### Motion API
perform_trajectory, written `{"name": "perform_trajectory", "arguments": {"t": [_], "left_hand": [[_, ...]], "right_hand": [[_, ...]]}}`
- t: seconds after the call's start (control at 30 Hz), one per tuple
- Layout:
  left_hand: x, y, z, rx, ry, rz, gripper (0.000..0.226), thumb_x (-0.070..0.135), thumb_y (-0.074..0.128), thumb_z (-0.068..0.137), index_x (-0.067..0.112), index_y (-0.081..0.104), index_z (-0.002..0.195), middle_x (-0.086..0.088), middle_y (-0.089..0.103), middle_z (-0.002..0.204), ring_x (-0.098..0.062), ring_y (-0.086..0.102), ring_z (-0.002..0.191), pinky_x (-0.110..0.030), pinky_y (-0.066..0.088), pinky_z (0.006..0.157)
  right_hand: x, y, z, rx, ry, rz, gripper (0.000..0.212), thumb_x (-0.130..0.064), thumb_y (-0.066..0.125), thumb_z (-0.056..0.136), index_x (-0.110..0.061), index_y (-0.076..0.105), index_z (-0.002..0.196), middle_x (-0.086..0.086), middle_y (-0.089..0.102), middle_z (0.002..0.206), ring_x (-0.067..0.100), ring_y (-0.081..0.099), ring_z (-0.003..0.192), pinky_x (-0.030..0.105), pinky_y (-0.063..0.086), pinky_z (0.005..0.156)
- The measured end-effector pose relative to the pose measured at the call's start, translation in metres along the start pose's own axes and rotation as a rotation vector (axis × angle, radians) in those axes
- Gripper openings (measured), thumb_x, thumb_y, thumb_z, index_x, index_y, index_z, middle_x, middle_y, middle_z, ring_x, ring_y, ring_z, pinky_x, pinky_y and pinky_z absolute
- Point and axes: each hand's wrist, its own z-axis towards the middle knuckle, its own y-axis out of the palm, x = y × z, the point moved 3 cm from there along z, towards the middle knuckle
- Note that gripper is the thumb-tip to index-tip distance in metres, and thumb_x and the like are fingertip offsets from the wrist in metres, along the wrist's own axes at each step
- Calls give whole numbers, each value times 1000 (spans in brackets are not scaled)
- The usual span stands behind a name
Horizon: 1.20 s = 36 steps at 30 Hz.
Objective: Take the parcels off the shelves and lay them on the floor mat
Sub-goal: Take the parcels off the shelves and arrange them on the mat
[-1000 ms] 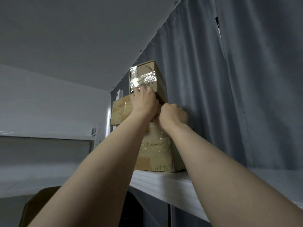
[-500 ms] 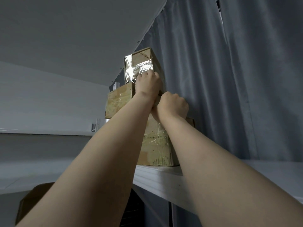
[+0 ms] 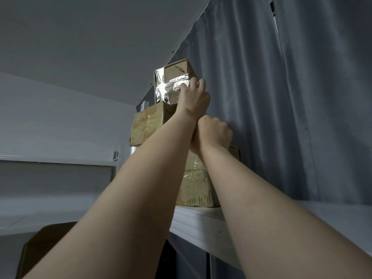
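Three taped cardboard parcels are stacked on the white top shelf (image 3: 201, 220). The large bottom parcel (image 3: 196, 186) carries the middle parcel (image 3: 146, 125). Above both is the small top parcel (image 3: 177, 71), wrapped in shiny tape. My left hand (image 3: 194, 97) grips the top parcel at its lower right corner, fingers over the front face. My right hand (image 3: 214, 133) is just below it, curled at the right end of the middle parcel, with its fingertips hidden. My forearms cover much of the bottom parcel.
A grey curtain (image 3: 281, 97) hangs right behind the stack and along the shelf's right side. Another white shelf unit (image 3: 60, 164) runs off to the left. A brown cardboard box (image 3: 44, 244) sits low at the left, under the shelf level.
My left hand has slid up and to the right along the top parcel, from its bottom edge to its right corner. My right hand has stayed curled below it.
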Motion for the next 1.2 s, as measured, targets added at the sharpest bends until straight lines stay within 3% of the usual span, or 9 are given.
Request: {"name": "perform_trajectory", "arguments": {"t": [0.1,0.4,0.53,0.67,0.77,0.9,1.03,1.2], "left_hand": [[-2,3,4,-67,-17,-11,34,1,39,99,1,54,129,-17,46,129,-35,48,117,-39,43,78],[-5,-4,1,-96,28,-140,33,0,37,100,-2,50,130,-21,54,127,-38,50,121,-45,48,88],[-19,-3,-3,-36,-230,-384,46,9,58,90,3,41,133,-20,44,135,-38,49,121,-42,45,88],[-42,7,-6,-212,-608,-469,115,63,75,70,6,16,151,-29,18,155,-49,18,142,-54,20,115],[-58,19,-9,-384,-817,-551,142,85,66,58,5,1,155,-36,12,156,-54,12,144,-68,6,114],[-62,31,-11,-458,-886,-629,146,90,59,58,1,-5,154,-25,35,152,-47,26,143,-72,1,112],[-62,31,-10,-456,-935,-691,141,84,65,59,4,0,155,-25,37,151,-45,28,142,-70,5,114],[-57,23,-15,-225,-914,-754,139,82,70,50,4,16,152,-23,40,144,-39,41,133,-58,22,114]], "right_hand": [[1,0,0,-7,-10,2,21,-15,51,95,-14,69,106,10,69,112,33,64,107,32,36,69],[4,-6,0,-55,-3,33,27,-18,46,99,-7,64,115,16,64,121,37,58,115,35,34,73],[3,-6,0,-46,3,18,28,-13,44,99,-5,63,118,17,63,122,38,58,115,35,33,73],[4,-3,-1,-45,3,-12,28,-5,42,98,-5,63,115,17,64,119,36,58,112,34,33,70],[4,-2,-2,-48,12,10,19,-13,50,95,-8,64,106,15,65,114,35,60,108,34,32,66],[5,-3,-5,-45,18,29,14,-19,55,93,-10,64,99,13,67,108,34,62,103,32,31,63],[5,-3,-4,-44,23,43,19,-23,59,93,-9,65,104,14,66,112,34,62,106,32,33,68],[6,-4,-3,-69,47,75,25,-33,64,87,-14,63,102,11,63,105,33,61,101,35,32,66]]}}
